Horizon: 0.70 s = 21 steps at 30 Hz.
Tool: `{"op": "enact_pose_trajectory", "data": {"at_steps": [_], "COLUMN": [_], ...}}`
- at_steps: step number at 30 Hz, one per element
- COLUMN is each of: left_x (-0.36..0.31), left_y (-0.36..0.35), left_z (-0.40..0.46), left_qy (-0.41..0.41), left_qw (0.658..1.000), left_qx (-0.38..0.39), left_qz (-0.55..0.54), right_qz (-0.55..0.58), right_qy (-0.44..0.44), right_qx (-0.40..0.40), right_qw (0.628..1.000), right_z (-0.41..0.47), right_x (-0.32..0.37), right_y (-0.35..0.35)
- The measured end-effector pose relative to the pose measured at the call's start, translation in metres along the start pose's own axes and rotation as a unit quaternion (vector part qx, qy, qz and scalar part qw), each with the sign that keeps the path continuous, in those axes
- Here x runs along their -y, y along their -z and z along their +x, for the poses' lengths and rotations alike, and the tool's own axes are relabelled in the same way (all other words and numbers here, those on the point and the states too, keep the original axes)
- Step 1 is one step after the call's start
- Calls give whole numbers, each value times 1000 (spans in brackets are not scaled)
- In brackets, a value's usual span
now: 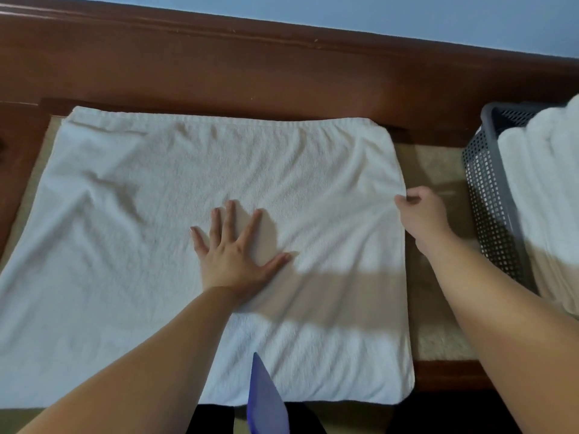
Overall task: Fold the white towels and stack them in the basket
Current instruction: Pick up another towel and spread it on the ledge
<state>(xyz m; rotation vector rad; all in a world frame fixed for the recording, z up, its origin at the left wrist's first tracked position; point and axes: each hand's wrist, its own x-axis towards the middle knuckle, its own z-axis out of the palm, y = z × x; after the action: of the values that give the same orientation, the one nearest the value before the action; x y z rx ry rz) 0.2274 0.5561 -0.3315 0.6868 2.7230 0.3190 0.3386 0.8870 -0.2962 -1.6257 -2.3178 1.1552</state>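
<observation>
- Head view shows the towel [141,230] as the largest thing here, spread flat and white across the tabletop [438,324], its far edge against a wooden ledge [282,73] and its near edge hanging at the person's side.
- It looks soft, limp terry with shallow wrinkles. I judge it light and floppy, holding no shape of its own, so it wants lifting by an edge or corner while the middle is pinned.
- The basket [488,195], grey and perforated, stands well to the right of the towel, with a stack of folded towels [551,198] already inside and rising above its rim.
- The left hand [235,252] lies flat on the towel's middle, fingers [230,214] straight and spread, pressing the cloth down and gripping nothing.
- The right hand [419,214] is at the towel's right edge, fingers curled and pinching the hem; that edge seems the best place to hold for folding it leftward.
</observation>
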Motion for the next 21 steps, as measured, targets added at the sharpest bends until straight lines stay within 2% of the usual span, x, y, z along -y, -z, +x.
{"op": "enact_pose_trajectory", "data": {"at_steps": [3,6,9,11,17,19,21], "left_x": [9,30,61,85,132,138,139], "left_y": [1,11,24,27,33,35,34], "left_z": [1,-5,-36,-67,-148,-161,-162], "left_qy": [-28,-46,-29,-1,82,83,81], "left_qw": [999,996,997,998,994,992,991], "left_qx": [24,46,43,44,65,90,104], "left_qz": [-13,-57,-59,-37,-32,-30,-27], "right_qz": [13,-24,-30,16,143,135,68], "right_qy": [-50,-120,-132,-137,-44,-16,15], "right_qx": [66,141,212,238,159,172,182], "right_qw": [996,982,968,962,976,976,981], "right_z": [-15,-50,-98,-128,-175,-180,-176], "right_x": [-5,-26,-52,-64,-62,-58,-58], "right_y": [11,17,18,15,13,13,8]}}
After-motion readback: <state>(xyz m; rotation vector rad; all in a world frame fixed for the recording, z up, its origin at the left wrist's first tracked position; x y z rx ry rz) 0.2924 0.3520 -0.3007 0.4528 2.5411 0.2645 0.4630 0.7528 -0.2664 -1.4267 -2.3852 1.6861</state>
